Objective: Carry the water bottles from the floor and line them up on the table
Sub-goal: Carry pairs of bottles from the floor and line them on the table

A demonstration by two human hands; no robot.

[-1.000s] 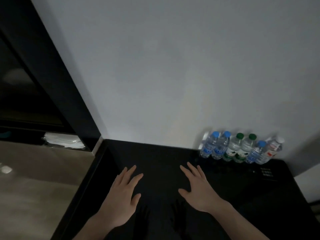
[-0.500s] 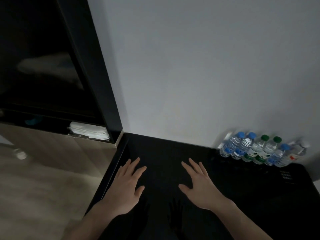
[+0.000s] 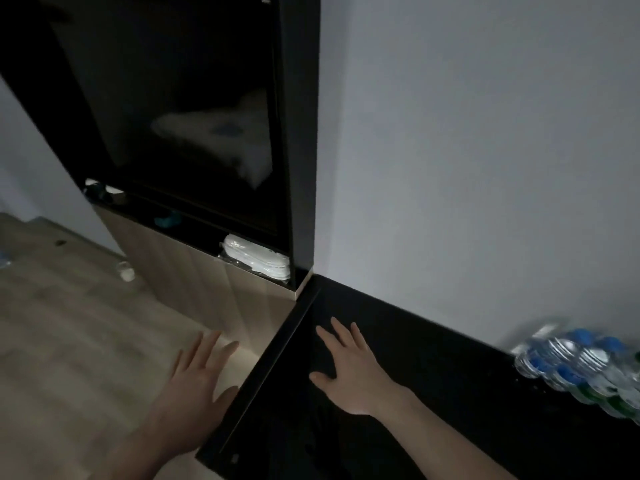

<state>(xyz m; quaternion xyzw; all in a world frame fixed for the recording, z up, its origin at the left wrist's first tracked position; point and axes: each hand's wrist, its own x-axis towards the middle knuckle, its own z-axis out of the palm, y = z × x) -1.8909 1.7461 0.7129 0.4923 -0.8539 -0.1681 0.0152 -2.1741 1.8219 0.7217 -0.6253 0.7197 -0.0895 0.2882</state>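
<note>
Several clear water bottles (image 3: pixel 585 367) with blue and green caps stand in a blurred row against the wall at the right edge, on the black table (image 3: pixel 433 393). My right hand (image 3: pixel 349 367) hovers flat over the table's left part, fingers spread, holding nothing. My left hand (image 3: pixel 199 382) is spread and empty too, past the table's left edge above the wooden floor (image 3: pixel 69 341). On the floor at far left lie a small white object (image 3: pixel 126 270) and, at the frame edge, something pale blue (image 3: pixel 4 259); I cannot tell what either is.
A tall dark cabinet (image 3: pixel 194 133) with a glossy front stands left of the table against the wall. Its lower open shelf holds a white wrapped bundle (image 3: pixel 258 258) and dark items. The pale wall (image 3: pixel 467 150) rises behind the table.
The view has swung left, pushing the bottle row to the right edge and bringing the floor into sight. My left hand has gone from over the table to over the floor.
</note>
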